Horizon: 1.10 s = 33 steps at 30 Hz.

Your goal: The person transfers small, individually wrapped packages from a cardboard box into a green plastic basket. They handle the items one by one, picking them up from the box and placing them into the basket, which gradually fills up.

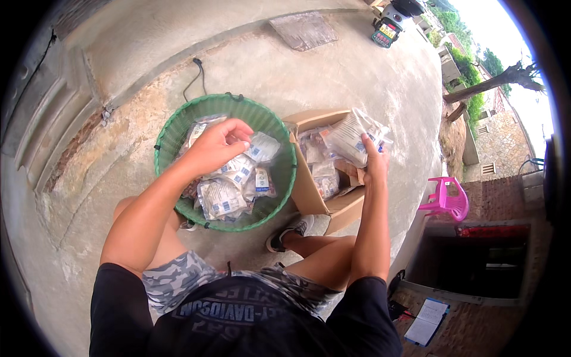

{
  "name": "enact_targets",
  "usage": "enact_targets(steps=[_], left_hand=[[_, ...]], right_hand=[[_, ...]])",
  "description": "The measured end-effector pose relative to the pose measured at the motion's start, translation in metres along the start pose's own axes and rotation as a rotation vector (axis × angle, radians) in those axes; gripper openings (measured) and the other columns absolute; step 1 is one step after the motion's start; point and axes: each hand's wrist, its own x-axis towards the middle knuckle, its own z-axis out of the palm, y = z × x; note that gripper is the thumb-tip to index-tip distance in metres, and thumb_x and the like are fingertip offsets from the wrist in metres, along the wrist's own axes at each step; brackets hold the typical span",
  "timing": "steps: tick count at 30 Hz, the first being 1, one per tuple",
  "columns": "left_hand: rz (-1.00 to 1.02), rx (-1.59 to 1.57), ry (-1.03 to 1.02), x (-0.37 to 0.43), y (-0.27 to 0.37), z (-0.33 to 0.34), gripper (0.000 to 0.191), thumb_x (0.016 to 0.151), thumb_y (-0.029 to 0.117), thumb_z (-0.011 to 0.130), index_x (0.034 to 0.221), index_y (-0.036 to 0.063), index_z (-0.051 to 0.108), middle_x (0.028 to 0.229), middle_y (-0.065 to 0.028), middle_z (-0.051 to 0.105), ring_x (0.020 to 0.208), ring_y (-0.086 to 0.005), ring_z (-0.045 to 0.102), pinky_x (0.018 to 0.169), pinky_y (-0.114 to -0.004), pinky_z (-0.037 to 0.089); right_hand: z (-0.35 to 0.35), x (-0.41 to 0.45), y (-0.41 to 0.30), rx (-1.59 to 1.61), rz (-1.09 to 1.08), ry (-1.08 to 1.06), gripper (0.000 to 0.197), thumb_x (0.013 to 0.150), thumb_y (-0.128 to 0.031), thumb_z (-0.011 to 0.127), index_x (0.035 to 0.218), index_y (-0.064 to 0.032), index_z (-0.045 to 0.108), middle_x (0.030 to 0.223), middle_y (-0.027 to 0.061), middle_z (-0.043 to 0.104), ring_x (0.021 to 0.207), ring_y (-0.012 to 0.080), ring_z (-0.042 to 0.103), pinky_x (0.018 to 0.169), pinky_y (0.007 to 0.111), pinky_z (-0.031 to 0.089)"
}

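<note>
A round green woven plastic basket (292,178) stands on the concrete before me, holding several clear plastic packets (221,198) with printed labels. Over the packets is my left hand (223,145), its fingers loosely curled; whether it touches a packet beneath is unclear. To the basket's right stands an opened cardboard box (308,189) with more packets (324,172) inside. My right hand (376,156) grips a clear plastic packet (350,136) by its right side, above the box's upper right part. The fingers behind that packet are hidden.
A grey flat board (304,31) lies at the top, and a scooter (395,22) stands beyond it. On the right are a pink plastic chair (447,198), a brick wall and an open notebook (427,322). My shoe (290,232) is close to the box.
</note>
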Motion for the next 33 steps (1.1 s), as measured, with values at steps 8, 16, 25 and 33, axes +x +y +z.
enact_targets(steps=[8,16,25,33], left_hand=[[-0.077,-0.160,-0.031,-0.005,0.010,0.018,0.080,0.086,0.018,0.083,0.152,0.0147,0.038,0.137,-0.0125,0.057,0.120,-0.0218,0.060,0.095,-0.034,0.053],[-0.096,-0.501,0.268,0.011,0.010,-0.007,0.070,0.086,0.004,0.080,0.145,0.0014,0.044,0.130,-0.0171,0.064,0.117,-0.0271,0.067,0.099,-0.043,0.059],[-0.088,-0.807,0.441,0.024,0.014,-0.041,0.043,0.097,0.026,0.074,0.125,-0.0042,0.061,0.117,-0.0180,0.072,0.107,-0.0276,0.072,0.096,-0.042,0.061],[-0.106,-0.548,0.515,0.013,0.025,-0.034,0.043,0.105,0.042,0.059,0.115,0.0000,0.066,0.105,-0.0124,0.074,0.098,-0.0223,0.074,0.087,-0.036,0.060]], right_hand=[[0.125,-0.126,0.039,-0.192,-0.210,-0.457,0.046,0.090,-0.025,0.081,0.121,0.0030,0.062,0.110,0.0144,0.072,0.098,0.0195,0.069,0.086,0.033,0.055],[0.103,-0.101,0.017,0.249,0.151,-0.568,0.044,0.100,-0.012,0.066,0.138,0.0018,0.050,0.119,0.0156,0.069,0.103,0.0226,0.071,0.085,0.037,0.062],[0.061,-0.080,-0.006,0.284,0.047,-0.590,0.036,0.100,-0.005,0.057,0.135,-0.0030,0.054,0.125,0.0081,0.067,0.112,0.0199,0.067,0.094,0.035,0.058],[0.052,-0.050,0.004,0.141,0.064,-0.498,0.023,0.100,-0.011,0.059,0.121,-0.0045,0.065,0.113,0.0110,0.074,0.101,0.0177,0.069,0.087,0.031,0.053]])
